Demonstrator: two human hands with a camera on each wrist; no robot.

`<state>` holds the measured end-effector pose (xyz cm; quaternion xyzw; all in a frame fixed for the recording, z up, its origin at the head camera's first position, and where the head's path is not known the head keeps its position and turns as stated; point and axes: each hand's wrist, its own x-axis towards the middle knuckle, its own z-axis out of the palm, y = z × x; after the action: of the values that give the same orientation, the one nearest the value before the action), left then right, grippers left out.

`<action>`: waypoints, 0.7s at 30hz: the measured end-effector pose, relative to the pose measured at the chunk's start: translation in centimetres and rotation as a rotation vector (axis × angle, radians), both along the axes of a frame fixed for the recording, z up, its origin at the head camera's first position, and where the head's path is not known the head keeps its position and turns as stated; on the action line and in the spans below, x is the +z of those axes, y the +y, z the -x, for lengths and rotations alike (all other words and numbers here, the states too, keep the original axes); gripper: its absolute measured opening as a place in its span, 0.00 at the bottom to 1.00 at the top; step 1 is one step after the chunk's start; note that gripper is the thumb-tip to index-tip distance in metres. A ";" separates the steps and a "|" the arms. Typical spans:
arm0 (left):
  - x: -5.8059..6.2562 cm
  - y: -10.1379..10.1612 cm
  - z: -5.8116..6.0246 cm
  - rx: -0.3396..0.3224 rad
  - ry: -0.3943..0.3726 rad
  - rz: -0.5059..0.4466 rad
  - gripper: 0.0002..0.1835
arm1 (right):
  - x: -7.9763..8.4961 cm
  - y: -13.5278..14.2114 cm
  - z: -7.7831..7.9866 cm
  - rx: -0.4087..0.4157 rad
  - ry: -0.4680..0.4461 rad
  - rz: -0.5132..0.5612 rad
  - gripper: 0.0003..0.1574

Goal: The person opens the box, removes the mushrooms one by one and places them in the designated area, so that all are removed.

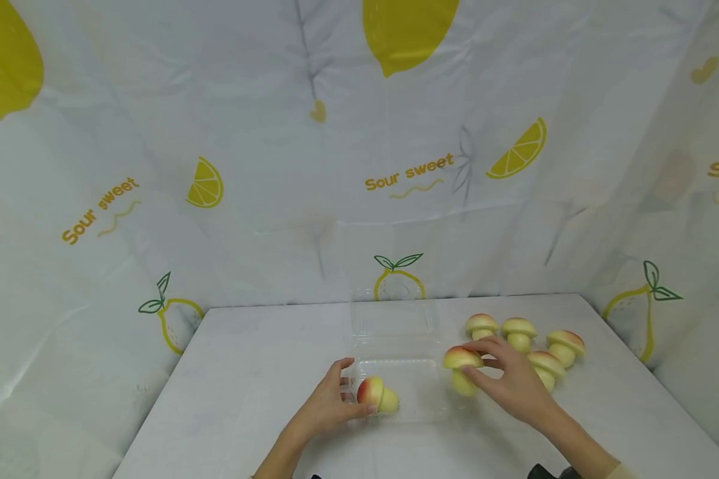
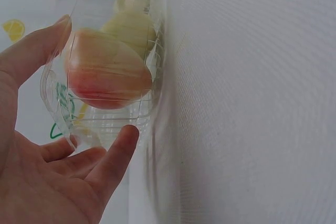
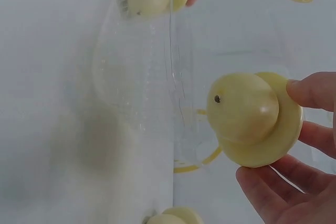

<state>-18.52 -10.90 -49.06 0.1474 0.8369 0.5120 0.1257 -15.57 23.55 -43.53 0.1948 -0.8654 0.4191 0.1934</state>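
A clear plastic box (image 1: 416, 382) lies with its hinged lid (image 1: 392, 319) folded back. My left hand (image 1: 328, 402) grips the box's left end, thumb at the rim and fingers against the side wall. Just inside that end, a yellow toy mushroom (image 1: 376, 394) with a reddish cap lies on its side. Through the clear wall, its red cap (image 2: 107, 72) shows in the left wrist view. My right hand (image 1: 512, 382) pinches another toy mushroom (image 1: 463, 359) by the cap, stem down, above the box's right edge. The right wrist view shows its pale stem (image 3: 241, 106) from below.
Several more toy mushrooms (image 1: 565, 347) stand on the white table (image 1: 257, 372) at the right, beyond and beside my right hand. A white curtain with lemon prints (image 1: 263, 233) hangs behind the table.
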 end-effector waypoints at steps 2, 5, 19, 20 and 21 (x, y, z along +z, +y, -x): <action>0.0 0.0 0.0 -0.001 0.003 0.002 0.55 | 0.1 0.5 -0.2 -0.018 0.016 -0.004 0.19; -0.1 0.0 0.1 -0.003 0.005 0.002 0.55 | 0.0 1.3 -0.4 -0.045 0.041 -0.010 0.20; -0.2 -0.1 0.1 -0.011 0.009 -0.004 0.55 | -0.6 5.3 -1.4 -0.143 0.036 -0.013 0.19; -0.2 -0.1 0.1 -0.012 0.010 -0.004 0.55 | -0.6 5.5 -1.5 -0.153 0.043 -0.015 0.20; -0.2 -0.1 0.1 -0.012 0.009 -0.006 0.55 | -0.7 5.8 -1.5 -0.164 0.050 -0.017 0.20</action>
<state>-18.65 -11.01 -49.21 0.1553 0.8349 0.5132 0.1245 -14.07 29.34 -44.24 0.1351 -0.8768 0.3897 0.2472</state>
